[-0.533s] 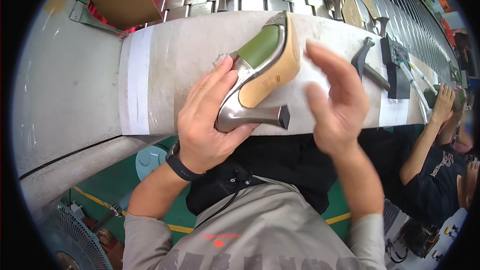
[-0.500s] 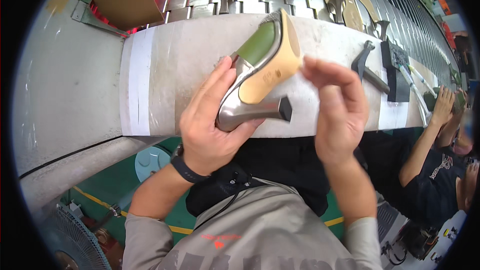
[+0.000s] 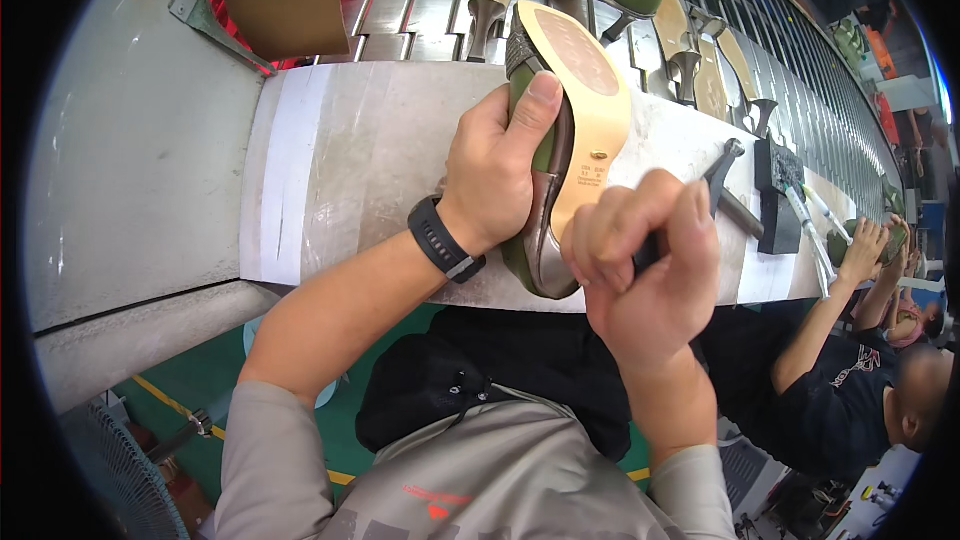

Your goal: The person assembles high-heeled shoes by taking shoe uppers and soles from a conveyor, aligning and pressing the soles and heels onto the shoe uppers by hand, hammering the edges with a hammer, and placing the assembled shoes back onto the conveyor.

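Left end of workbench point(image 3: 385, 150): white strip point(image 3: 290, 170) across the surface, unchanged. Left hand point(image 3: 492, 172), watch point(image 3: 440, 240) on wrist: grasping the shoe point(image 3: 585, 120) at its forefoot side, thumb pressed over the sole edge. Half a second ago this hand cradled the heel end from below. Shoe is held above the bench, toe toward the far edge, heel end over the near edge; sole now faces up more fully, pinkish forefoot patch exposed. Right hand point(image 3: 645, 305): previously loose and apart from the shoe, now curled around the heel, dark tip showing between thumb and fingers. Toward right end: hammer point(image 3: 741, 214), then black block point(image 3: 778, 225) with white sticks point(image 3: 800, 215), both lying as before.
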A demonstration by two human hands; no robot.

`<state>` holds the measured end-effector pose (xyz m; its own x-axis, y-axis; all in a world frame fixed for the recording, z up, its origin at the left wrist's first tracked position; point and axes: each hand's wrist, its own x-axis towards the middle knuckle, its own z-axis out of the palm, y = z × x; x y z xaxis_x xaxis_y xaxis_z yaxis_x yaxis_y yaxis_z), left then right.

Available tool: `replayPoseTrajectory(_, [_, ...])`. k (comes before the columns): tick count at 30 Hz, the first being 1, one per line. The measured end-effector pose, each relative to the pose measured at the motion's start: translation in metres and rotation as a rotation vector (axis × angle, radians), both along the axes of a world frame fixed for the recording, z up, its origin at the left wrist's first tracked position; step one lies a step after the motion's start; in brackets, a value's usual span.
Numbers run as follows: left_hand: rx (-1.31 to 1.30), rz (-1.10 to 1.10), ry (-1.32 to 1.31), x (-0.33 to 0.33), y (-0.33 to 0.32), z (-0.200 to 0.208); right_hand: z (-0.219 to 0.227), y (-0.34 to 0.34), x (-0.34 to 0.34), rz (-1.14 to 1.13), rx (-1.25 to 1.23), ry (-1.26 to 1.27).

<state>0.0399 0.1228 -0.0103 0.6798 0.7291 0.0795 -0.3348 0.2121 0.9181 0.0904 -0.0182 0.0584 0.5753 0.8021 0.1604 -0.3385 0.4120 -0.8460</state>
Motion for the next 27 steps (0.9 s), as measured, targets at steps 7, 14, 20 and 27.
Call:
replayPoseTrajectory(7, [-0.079, -0.006, -0.013, -0.005, 0.001, 0.003, -0.005, -0.002, -0.007, -0.016, 0.102, -0.021])
replayPoseTrajectory(14, [0.146, 0.096, 0.085, 0.003, -0.002, 0.005, 0.013, 0.005, -0.002, -0.072, -0.183, -0.064])
replayPoseTrajectory(20, [0.115, -0.05, 0.034, 0.003, 0.014, 0.0, 0.003, 0.011, 0.016, 0.078, -0.083, 0.041])
replayPoseTrajectory(27, [0.006, -0.252, -0.01, -0.016, 0.003, 0.012, -0.032, -0.031, 0.059, 0.312, -0.668, -0.155])
